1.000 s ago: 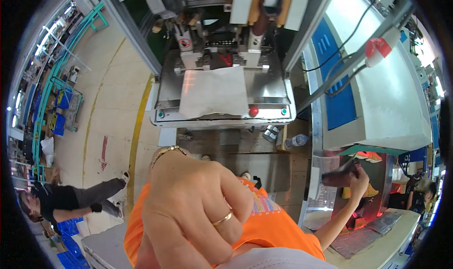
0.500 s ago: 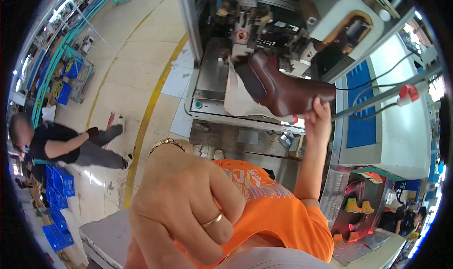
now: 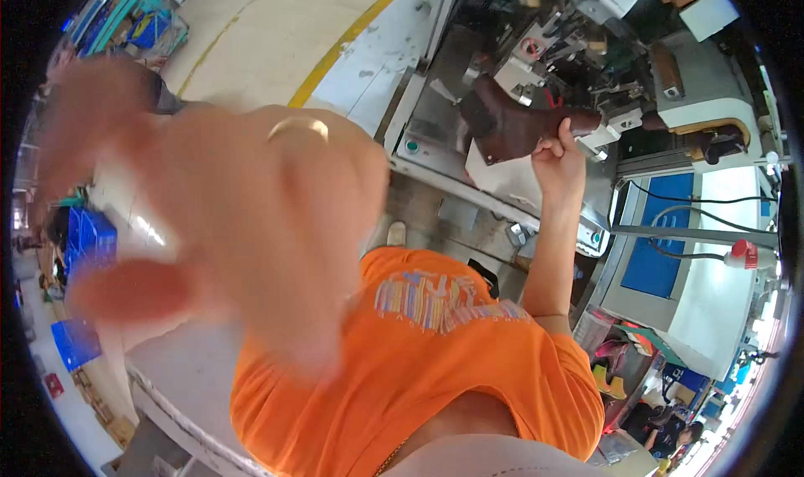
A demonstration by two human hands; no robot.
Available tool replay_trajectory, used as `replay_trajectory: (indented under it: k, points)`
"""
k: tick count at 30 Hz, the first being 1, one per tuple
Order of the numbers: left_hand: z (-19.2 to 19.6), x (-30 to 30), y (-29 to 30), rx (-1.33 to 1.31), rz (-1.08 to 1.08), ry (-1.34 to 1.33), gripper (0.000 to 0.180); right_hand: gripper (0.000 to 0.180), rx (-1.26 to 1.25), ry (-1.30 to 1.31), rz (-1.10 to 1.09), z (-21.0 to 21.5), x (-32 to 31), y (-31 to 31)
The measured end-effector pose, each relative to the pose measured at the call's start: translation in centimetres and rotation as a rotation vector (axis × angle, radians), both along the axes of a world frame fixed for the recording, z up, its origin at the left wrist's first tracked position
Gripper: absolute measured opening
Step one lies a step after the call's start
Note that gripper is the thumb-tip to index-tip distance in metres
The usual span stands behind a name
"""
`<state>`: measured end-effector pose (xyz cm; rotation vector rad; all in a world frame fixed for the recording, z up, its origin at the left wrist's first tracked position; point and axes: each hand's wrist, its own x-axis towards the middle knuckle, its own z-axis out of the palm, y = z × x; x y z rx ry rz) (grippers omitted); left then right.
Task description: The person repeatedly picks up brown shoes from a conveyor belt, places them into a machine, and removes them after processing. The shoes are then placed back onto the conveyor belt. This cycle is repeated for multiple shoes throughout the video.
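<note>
Plainly, brown boot [image 3: 519,121] sits over metal surface [image 3: 437,127], right hand [image 3: 558,160] holding narrow end; likely light, smooth, fairly stiff, best gripped around that end. Left hand [image 3: 251,209] blurred, seems wide, empty.

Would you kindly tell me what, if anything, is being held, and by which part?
The right hand holds a brown boot near its toe end; the blurred left hand shows nothing held.
</note>
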<state>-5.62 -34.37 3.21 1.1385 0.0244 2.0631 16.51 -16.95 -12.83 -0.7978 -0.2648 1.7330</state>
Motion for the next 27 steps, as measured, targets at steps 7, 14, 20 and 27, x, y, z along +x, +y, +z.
replay_trajectory:
  k: [7,14,20,27]
  points:
    - [-17.8,3.0,9.1,-1.041,-1.268,-0.448,0.043,0.008,0.091,0.259,0.02,3.7,-2.6,-1.9]
    - [-16.9,2.2,16.8,-0.696,-1.107,-0.494,0.053,0.026,0.492,0.178,0.457,0.5,-1.2,-7.8]
    - [-10.4,-1.8,18.0,-0.59,-0.811,0.174,0.048,0.031,0.718,-1.056,0.839,-11.1,6.8,1.9]
    - [-6.0,-1.6,18.8,-0.534,-0.794,0.85,0.041,0.04,1.05,-0.551,0.54,4.9,1.0,5.7]
